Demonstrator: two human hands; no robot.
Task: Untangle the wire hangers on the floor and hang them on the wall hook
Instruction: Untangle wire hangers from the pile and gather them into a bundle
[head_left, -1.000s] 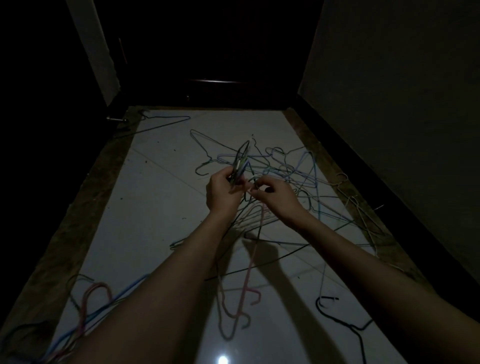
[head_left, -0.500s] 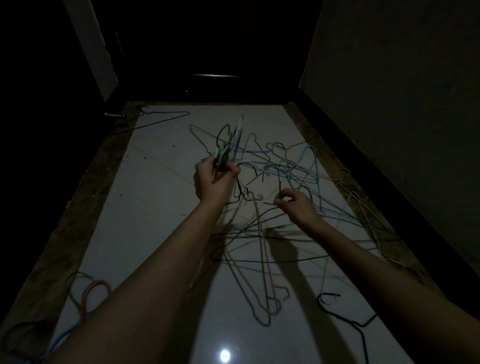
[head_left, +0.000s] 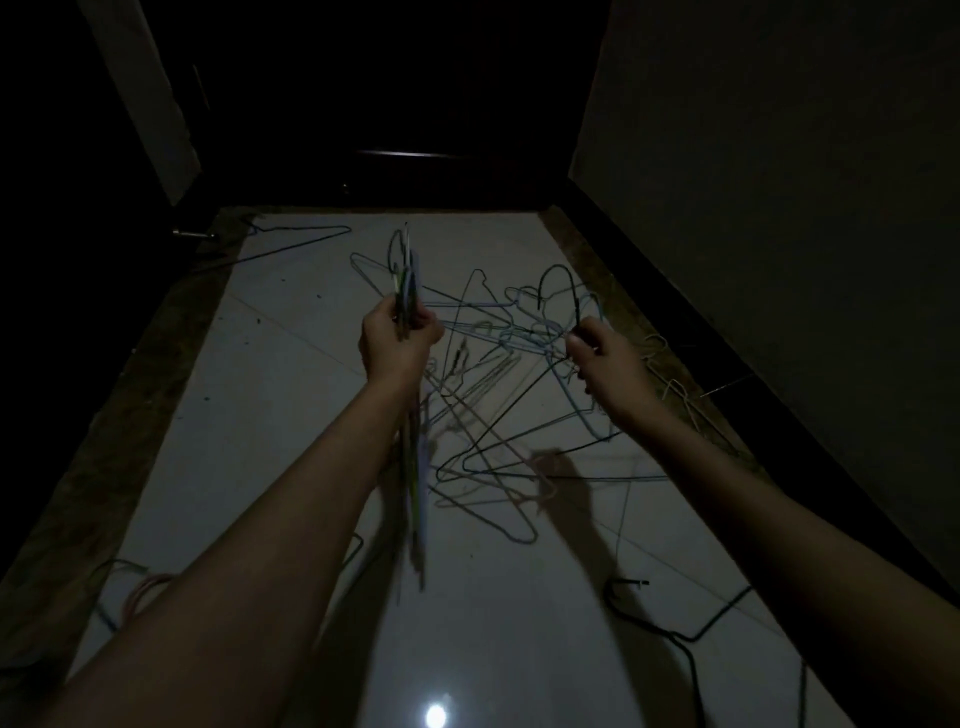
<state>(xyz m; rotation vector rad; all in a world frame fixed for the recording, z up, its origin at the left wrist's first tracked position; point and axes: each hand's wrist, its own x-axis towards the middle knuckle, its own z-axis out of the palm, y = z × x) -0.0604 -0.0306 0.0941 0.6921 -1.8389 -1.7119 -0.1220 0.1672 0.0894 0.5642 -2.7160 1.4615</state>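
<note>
My left hand (head_left: 397, 345) grips a bundle of several wire hangers (head_left: 405, 280) by their necks; the hooks stick up above the fist and the bodies hang down along my forearm. My right hand (head_left: 602, 358) pinches the neck of a dark wire hanger (head_left: 558, 283), lifted off the floor with its hook up. Beneath and between the hands a tangle of blue, dark and pale wire hangers (head_left: 488, 395) lies on the white floor tiles. No wall hook is visible in this dim view.
Loose hangers lie apart: a dark one (head_left: 670, 631) at the front right, one (head_left: 301, 239) at the far left by the doorway, pink and blue ones (head_left: 140, 597) at the front left, pale ones (head_left: 675, 384) along the right wall's skirting. A dark door closes the far end.
My hands have drawn apart. The left hand has lifted its bundle higher. The right hand has moved to the right and taken hold of a dark hanger, pulling it up from the tangle.
</note>
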